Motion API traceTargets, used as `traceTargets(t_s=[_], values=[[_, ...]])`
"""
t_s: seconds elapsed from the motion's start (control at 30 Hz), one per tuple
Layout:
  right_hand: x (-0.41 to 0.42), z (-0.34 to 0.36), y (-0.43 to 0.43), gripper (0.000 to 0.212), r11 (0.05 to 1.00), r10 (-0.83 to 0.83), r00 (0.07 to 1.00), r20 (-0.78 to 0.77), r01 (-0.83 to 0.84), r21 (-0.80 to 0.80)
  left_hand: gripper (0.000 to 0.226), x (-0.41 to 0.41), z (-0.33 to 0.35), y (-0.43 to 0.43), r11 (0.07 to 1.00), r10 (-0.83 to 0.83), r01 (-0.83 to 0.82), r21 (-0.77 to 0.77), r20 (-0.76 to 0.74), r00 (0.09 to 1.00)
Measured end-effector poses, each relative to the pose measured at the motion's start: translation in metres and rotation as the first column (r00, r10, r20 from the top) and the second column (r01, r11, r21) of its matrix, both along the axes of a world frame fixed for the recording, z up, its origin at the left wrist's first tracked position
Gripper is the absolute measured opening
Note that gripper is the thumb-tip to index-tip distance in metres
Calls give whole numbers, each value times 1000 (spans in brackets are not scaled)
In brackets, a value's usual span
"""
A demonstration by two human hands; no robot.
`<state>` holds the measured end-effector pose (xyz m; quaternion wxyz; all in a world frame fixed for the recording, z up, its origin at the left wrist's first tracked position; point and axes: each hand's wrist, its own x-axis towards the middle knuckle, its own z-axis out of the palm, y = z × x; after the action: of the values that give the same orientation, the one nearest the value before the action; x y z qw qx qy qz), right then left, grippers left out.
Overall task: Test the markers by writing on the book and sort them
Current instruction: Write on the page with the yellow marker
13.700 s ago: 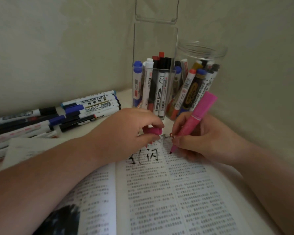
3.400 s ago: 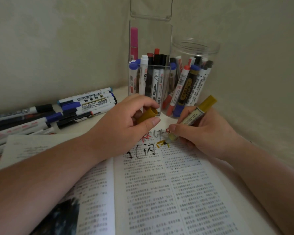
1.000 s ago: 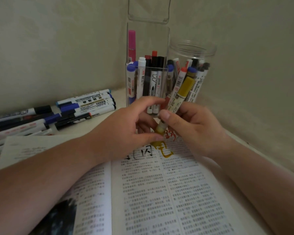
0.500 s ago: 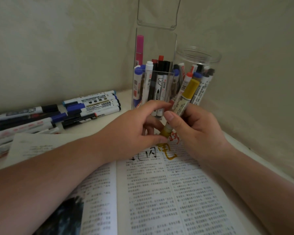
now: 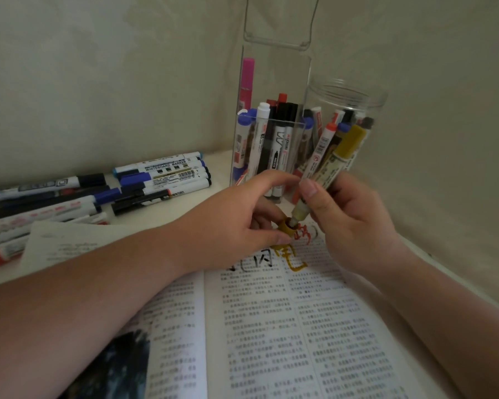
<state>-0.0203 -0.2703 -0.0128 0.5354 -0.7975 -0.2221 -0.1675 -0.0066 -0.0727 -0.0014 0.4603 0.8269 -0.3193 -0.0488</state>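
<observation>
While the right hand grips the barrel of a yellow marker, fingers curled round it and tip pointing down, the left hand pinches the matching cap between thumb and fingertips. The tip sits right at the cap's mouth, above the top edge of the open book.

A fresh yellow mark lies on the page just below the hands, beside black and red scrawls. So this marker looks tested, and the step in hand is closing it.

At twelve o'clock from the book stands a tall square holder, with a pink marker rising above the others in it. A round jar touches it at about one o'clock. Both hold many markers, so a good share of the sorting seems done. I cannot tell which container takes the working ones.

What is left, as I judge it: press the cap home, drop the yellow marker into its container, then work through the loose markers heaped on the tabletop at ten o'clock. That pile is large, so the task looks perhaps half finished.
</observation>
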Motion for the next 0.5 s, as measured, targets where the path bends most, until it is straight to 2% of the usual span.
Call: traceTargets(t_s=[0.1, 0.2, 0.37, 0.4, 0.47, 0.5], values=[[-1, -1, 2, 13, 995, -33, 999, 7, 33, -90, 71, 1, -3, -1, 1000, 2, -2, -1, 18, 1000], [2, -1, 2, 29, 988, -40, 999, -32, 35, -151, 73, 2, -5, 0, 1000, 10, -10, -13, 17, 1000], [3, 0, 0, 43, 984, -31, 996, -81, 17, -175, 73, 3, -6, 2, 1000, -2, 2, -27, 4, 1000], [2, 1, 2, 38, 983, -22, 996, -89, 5, -185, 73, 3, -6, 2, 1000, -3, 3, -29, 7, 1000], [1, 1, 4, 11, 979, 15, 997, -82, -31, -203, 73, 4, -6, 3, 1000, 5, -4, -30, 11, 1000], [1, 1, 5, 16, 973, 20, 998, -65, -34, -228, 74, 4, -6, 3, 1000, 10, -10, -30, 9, 1000]])
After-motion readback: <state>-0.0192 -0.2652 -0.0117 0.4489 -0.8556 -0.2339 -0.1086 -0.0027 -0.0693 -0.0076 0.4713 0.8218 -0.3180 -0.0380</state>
